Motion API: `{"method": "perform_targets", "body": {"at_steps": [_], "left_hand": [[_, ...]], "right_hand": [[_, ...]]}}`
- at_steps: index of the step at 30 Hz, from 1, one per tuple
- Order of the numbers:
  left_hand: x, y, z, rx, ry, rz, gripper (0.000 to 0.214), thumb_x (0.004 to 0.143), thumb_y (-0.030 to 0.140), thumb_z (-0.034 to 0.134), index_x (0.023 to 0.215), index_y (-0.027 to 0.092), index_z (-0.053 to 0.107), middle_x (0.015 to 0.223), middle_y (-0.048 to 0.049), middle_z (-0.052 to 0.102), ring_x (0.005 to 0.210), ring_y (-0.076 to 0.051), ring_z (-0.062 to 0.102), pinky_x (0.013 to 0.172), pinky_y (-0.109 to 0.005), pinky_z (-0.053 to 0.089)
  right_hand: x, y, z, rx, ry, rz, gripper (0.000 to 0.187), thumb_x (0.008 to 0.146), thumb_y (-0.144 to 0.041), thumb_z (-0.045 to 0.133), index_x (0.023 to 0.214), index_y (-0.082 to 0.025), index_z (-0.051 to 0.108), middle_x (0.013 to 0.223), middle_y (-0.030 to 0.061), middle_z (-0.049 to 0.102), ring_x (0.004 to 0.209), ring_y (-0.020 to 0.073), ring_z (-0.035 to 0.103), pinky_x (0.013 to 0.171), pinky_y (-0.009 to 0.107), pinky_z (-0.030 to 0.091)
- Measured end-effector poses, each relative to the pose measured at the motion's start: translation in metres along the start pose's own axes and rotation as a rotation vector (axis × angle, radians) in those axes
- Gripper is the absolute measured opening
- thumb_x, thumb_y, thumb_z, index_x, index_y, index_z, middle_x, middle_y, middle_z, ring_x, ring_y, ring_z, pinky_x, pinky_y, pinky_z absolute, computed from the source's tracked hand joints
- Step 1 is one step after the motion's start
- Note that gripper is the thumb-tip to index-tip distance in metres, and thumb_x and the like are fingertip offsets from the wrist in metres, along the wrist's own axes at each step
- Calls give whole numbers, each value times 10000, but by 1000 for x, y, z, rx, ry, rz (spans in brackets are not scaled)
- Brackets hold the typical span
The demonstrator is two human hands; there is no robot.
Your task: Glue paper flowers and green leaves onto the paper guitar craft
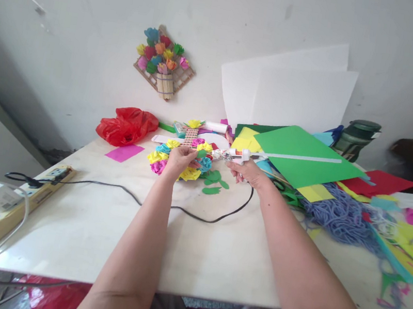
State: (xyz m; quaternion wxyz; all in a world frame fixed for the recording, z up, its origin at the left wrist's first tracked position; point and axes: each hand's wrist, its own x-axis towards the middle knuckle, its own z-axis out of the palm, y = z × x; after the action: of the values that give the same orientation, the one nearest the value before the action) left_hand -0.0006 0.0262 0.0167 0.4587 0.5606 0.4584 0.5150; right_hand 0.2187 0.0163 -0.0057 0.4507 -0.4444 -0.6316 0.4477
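Note:
My left hand [181, 161] is over a cluster of yellow, pink and blue paper flowers [158, 158], its fingers pinching a small green paper leaf [201, 153]. Facing it, my right hand [247, 172] is wrapped round a white hot glue gun [245, 155], whose nozzle end points left toward the flowers. A black cord [215, 220] loops from the gun's side across the table. Between my hands several loose cut green leaves [211, 191] lie on the tabletop. My fingers partly cover the flowers and the gun's handle.
Left on the table [100, 231] are a power strip [44, 191] with plugs, a red plastic bag [127, 126] and a magenta sheet [124, 152]. To the right lie green paper [298, 171], blue-purple yarn [341, 215] and a dark bottle [356, 139]. A flower decoration [165, 59] hangs on the wall.

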Motion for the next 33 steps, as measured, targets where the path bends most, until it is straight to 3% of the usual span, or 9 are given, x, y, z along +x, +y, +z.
{"method": "perform_targets", "body": {"at_steps": [17,26,33], "left_hand": [[2,-2,-2,6,-32,14,169,711,234,659,655,138,531,524,-2,601,520,-156,630,528,-248,520],[0,0,-2,25,-15,11,166,722,230,652,647,137,538,529,-8,602,528,-158,635,523,-240,517],[0,0,-1,16,-1,3,156,718,230,656,668,135,544,543,-10,613,523,-155,633,525,-244,517]], "right_hand": [[3,2,-1,-42,17,-86,342,628,-448,709,673,-179,503,401,-71,446,302,62,375,316,202,350],[-2,-8,-1,-52,-43,-146,290,654,-432,673,668,-160,573,557,7,621,327,49,396,308,182,345],[-4,-13,2,-70,-3,-110,269,633,-399,703,704,-169,581,539,1,621,331,53,407,303,175,341]]}}
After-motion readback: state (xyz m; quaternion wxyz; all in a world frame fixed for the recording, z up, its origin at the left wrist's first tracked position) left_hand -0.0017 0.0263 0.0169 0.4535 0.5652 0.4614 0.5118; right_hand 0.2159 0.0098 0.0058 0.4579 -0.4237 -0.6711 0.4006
